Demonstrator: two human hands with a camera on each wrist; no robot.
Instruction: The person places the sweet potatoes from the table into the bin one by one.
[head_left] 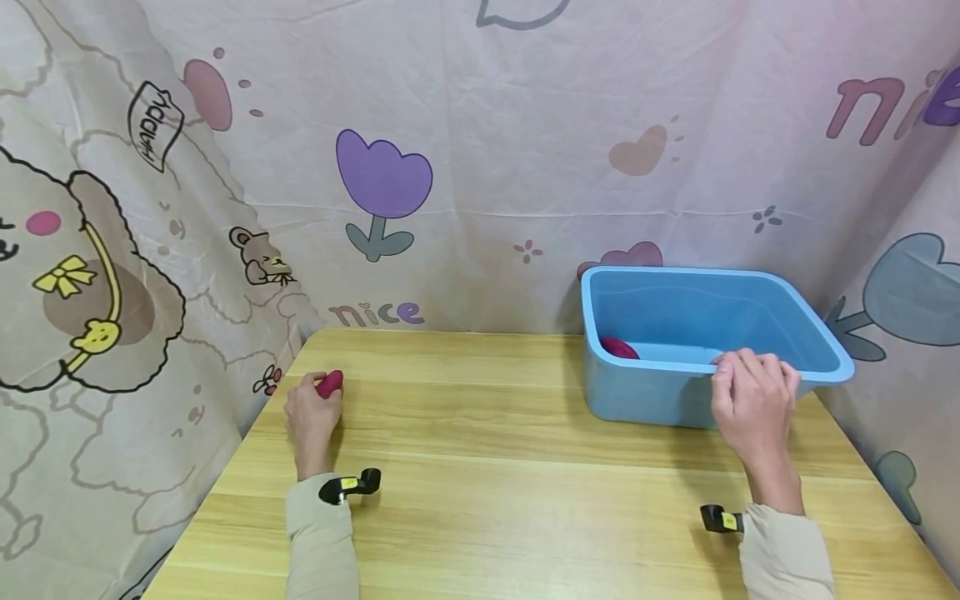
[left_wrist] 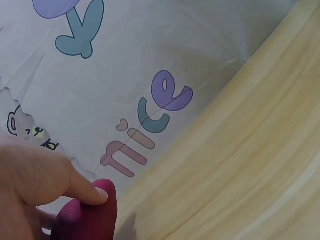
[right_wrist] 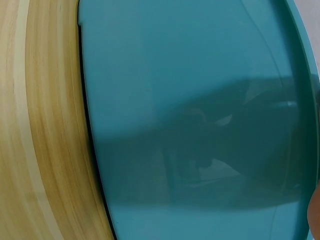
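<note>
At the table's far left my left hand point(head_left: 309, 414) grips a smooth, rounded magenta object point(head_left: 330, 383). In the left wrist view the thumb lies along the top of this magenta object point(left_wrist: 92, 215), whose lower part runs out of the frame; its exact kind I cannot tell. My right hand point(head_left: 756, 404) holds the near rim of a blue plastic bin point(head_left: 637, 392), fingers hooked over the edge. Inside the bin, by its left wall, lies a second magenta piece point(head_left: 619, 347), partly hidden by the rim. The right wrist view is filled by the bin's side point(right_wrist: 175, 75), with a fingertip at the right edge.
The bin stands at the back right of the wooden table point(head_left: 487, 417). A printed curtain point(head_left: 510, 167) hangs behind the table and along both sides. Small black cameras are strapped to the left wrist point(head_left: 351, 485) and the right wrist point(head_left: 722, 518).
</note>
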